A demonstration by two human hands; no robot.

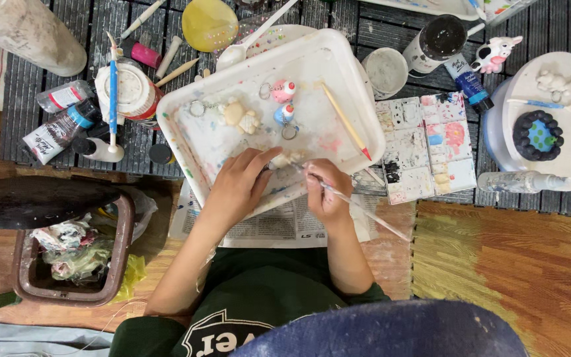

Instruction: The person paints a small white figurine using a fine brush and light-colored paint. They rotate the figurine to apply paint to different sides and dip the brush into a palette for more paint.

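Note:
A white plastic tray point(338, 63) stained with paint lies in front of me. My left hand point(239, 185) pinches a small cream-coloured figurine point(284, 159) at the tray's near edge. My right hand point(325, 192) holds a thin paintbrush point(365, 211), its tip touching the figurine and its handle running down to the right. In the tray lie a cream bear figure point(240, 116), a pink keyring figure point(283, 91), a blue keyring figure point(285, 114) and a wooden brush with a red tip point(345, 122).
A paint palette with small wells point(427, 149) sits right of the tray. Paint tubes point(61, 129), a jar point(133, 92), a dark cup point(437, 41) and a yellow lid point(209, 25) surround it. A brown bin of scraps point(74, 258) stands at left. Newspaper point(285, 228) lies under the tray.

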